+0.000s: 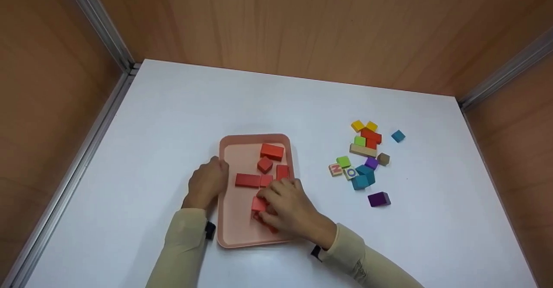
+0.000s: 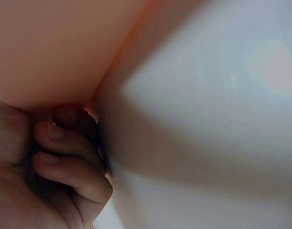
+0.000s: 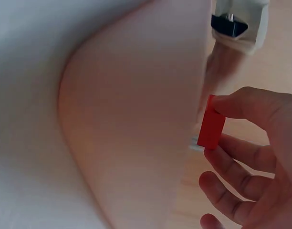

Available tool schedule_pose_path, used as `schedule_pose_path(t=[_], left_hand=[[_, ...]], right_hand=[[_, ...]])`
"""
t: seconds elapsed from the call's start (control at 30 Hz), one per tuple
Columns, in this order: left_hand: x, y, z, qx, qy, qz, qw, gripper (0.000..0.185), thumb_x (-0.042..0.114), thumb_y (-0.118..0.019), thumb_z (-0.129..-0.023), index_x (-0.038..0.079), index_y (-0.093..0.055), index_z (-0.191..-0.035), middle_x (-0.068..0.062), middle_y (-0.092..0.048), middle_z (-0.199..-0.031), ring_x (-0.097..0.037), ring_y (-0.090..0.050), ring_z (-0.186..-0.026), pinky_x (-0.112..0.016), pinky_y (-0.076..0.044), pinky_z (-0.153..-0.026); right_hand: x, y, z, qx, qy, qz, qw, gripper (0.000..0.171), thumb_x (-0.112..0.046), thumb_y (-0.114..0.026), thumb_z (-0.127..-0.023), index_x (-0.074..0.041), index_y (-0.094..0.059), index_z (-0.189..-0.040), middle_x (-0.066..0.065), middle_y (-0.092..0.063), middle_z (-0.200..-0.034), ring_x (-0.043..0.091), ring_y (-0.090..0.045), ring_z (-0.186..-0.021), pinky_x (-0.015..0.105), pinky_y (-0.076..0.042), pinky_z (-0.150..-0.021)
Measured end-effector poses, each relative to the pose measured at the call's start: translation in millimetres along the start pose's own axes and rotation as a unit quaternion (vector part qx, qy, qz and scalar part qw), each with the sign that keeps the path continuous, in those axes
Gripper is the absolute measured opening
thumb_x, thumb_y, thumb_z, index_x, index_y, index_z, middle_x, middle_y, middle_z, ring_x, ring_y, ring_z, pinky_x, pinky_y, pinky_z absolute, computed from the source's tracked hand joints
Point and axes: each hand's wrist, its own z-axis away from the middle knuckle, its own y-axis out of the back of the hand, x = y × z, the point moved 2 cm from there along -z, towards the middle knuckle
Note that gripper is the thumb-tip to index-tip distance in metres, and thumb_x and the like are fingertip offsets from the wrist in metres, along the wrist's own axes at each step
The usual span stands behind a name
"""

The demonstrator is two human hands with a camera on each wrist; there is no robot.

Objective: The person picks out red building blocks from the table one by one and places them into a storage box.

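Observation:
A pink tray (image 1: 235, 232) lies on the white table with several red blocks in it, among them a long one (image 1: 247, 180) and a cube (image 1: 265, 165). My left hand (image 1: 207, 182) grips the tray's left rim; in the left wrist view its fingers (image 2: 72, 176) are curled by the tray's edge. Over the tray's near right part, my right hand (image 1: 291, 208) pinches a red block (image 3: 213, 126) between thumb and fingertips. Another red block (image 1: 273, 229) shows partly below that hand, mostly hidden by it.
Right of the tray lies a loose group of coloured blocks, with yellow (image 1: 357, 126), beige (image 1: 363, 150) and teal (image 1: 360, 181) ones and a letter block (image 1: 335, 169). A dark purple block (image 1: 379, 199) lies apart. Wooden walls (image 1: 276, 24) surround the table.

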Motion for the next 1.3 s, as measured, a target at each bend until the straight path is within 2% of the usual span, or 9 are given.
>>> schedule_pose_path(t=[0.23, 0.47, 0.63, 0.83, 1.17, 1.3], left_hand=[[1.8, -0.9, 0.7, -0.003, 0.005, 0.002, 1.0000, 0.045, 0.031, -0.029, -0.107, -0.006, -0.055, -0.111, -0.017, -0.056, -0.079, -0.032, -0.057, -0.070, -0.045, -0.047, -0.064], [-0.6, -1.7, -1.5, -0.009, 0.002, -0.016, 0.9998, 0.044, 0.030, -0.028, -0.106, -0.005, -0.055, -0.109, -0.017, -0.056, -0.078, -0.032, -0.057, -0.070, -0.047, -0.048, -0.064], [-0.5, -1.5, -2.5, -0.008, 0.000, -0.020, 0.9998, 0.045, 0.030, -0.027, -0.105, -0.005, -0.054, -0.110, -0.020, -0.057, -0.082, -0.033, -0.058, -0.073, -0.050, -0.049, -0.067], [0.4, -0.9, -2.4, -0.003, -0.001, -0.024, 0.9997, 0.047, 0.030, -0.027, -0.106, -0.007, -0.055, -0.112, -0.022, -0.059, -0.085, -0.034, -0.058, -0.074, -0.051, -0.049, -0.068], [0.3, 1.0, -1.5, -0.007, 0.000, -0.021, 0.9998, 0.045, 0.029, -0.028, -0.106, -0.007, -0.055, -0.112, -0.021, -0.060, -0.085, -0.034, -0.059, -0.074, -0.051, -0.049, -0.068], [-0.4, 0.5, -0.5, -0.010, 0.001, -0.016, 0.9998, 0.045, 0.029, -0.029, -0.106, -0.007, -0.055, -0.113, -0.020, -0.059, -0.083, -0.033, -0.059, -0.073, -0.050, -0.048, -0.066]], right_hand=[[-16.1, -11.3, 4.3, -0.003, 0.035, -0.009, 0.999, 0.030, -0.031, -0.076, -0.088, -0.017, -0.068, -0.114, -0.003, -0.061, -0.104, 0.016, -0.053, -0.099, 0.041, -0.040, -0.090], [-25.4, -21.6, 6.7, -0.026, 0.059, 0.001, 0.998, 0.031, -0.031, -0.078, -0.087, -0.020, -0.068, -0.115, -0.005, -0.061, -0.108, 0.016, -0.052, -0.102, 0.041, -0.039, -0.090], [-26.0, -30.1, 5.2, -0.064, 0.067, -0.001, 0.996, 0.030, -0.032, -0.077, -0.088, -0.024, -0.070, -0.117, -0.007, -0.063, -0.108, 0.015, -0.051, -0.101, 0.041, -0.040, -0.091], [-23.7, -36.3, 1.9, -0.107, 0.057, -0.023, 0.992, 0.031, -0.030, -0.077, -0.089, -0.025, -0.071, -0.118, -0.007, -0.063, -0.110, 0.015, -0.050, -0.101, 0.043, -0.039, -0.093], [-19.1, -36.6, -0.4, -0.117, 0.040, -0.040, 0.992, 0.036, -0.031, -0.080, -0.086, -0.026, -0.070, -0.120, -0.008, -0.062, -0.112, 0.015, -0.047, -0.102, 0.042, -0.038, -0.092], [-16.4, -32.2, -0.3, -0.084, 0.045, -0.050, 0.994, 0.031, -0.030, -0.078, -0.088, -0.025, -0.070, -0.117, -0.009, -0.063, -0.112, 0.014, -0.048, -0.103, 0.040, -0.037, -0.089]])
